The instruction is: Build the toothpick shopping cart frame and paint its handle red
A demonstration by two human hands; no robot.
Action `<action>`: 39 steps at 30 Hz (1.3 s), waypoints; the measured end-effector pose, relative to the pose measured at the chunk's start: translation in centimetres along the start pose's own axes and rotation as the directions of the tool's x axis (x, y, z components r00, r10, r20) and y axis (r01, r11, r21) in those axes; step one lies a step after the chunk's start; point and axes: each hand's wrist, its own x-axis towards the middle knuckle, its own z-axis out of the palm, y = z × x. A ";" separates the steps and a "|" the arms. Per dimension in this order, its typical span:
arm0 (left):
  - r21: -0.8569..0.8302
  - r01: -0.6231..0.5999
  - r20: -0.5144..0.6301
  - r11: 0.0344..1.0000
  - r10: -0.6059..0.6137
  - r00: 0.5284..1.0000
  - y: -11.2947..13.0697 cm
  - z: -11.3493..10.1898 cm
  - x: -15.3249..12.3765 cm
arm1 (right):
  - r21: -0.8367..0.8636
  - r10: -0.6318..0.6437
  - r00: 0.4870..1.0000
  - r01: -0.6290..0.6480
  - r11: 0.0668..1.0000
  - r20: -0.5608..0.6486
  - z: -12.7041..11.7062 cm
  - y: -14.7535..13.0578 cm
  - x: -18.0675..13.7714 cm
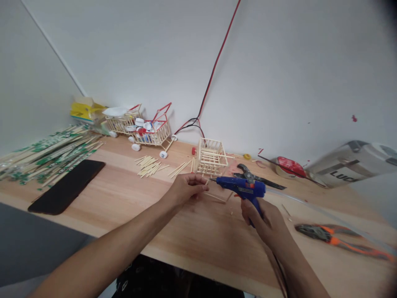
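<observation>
Head view: your two hands stood apart over the wooden counter [173, 244]. Your right hand [265, 219] was wrapped around the handle of a blue glue gun [240, 185], its nozzle directed at your left hand [186, 189] and ending just beside the fingertips. Your left hand was pinched on a thin stick piece [207, 181], partly hidden by the fingers. Between the hands, on the near side of the nozzle, lay a loose stick [216, 198]. A translucent rod [297, 196] extended rightward from the rear of the gun.

Just beyond your left hand stood an open stick basket [212, 159]; a pile of short sticks [150, 166] lay to its left. Farther beyond that hand were two stick carts, the nearer cart [159, 133] with a red handle, white wheels and a load of bottle caps [145, 126], the other cart [119, 125] behind it. Well to the left of your left hand lay a dark phone [68, 186] and, past it, many wrapped chopsticks [58, 149].

Just beyond the glue gun rested a black cutting tool [243, 171]. To the right of your right hand lay orange-handled pliers [313, 232]; farther beyond it stood a container of red paint [290, 167].
</observation>
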 end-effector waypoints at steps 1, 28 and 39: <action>-0.001 0.002 -0.003 1.000 -0.002 1.000 0.0 0.0 0.0 | 0.007 0.004 1.000 -0.004 1.000 0.005 0.0 0.0 0.0; -0.004 0.012 -0.013 1.000 -0.012 1.000 0.0 0.0 0.0 | -0.009 0.002 1.000 -0.002 1.000 0.013 0.0 0.0 0.0; -0.012 0.007 -0.008 1.000 -0.007 1.000 -0.2 0.0 0.2 | -0.020 -0.010 1.000 0.010 1.000 0.006 0.1 0.2 0.1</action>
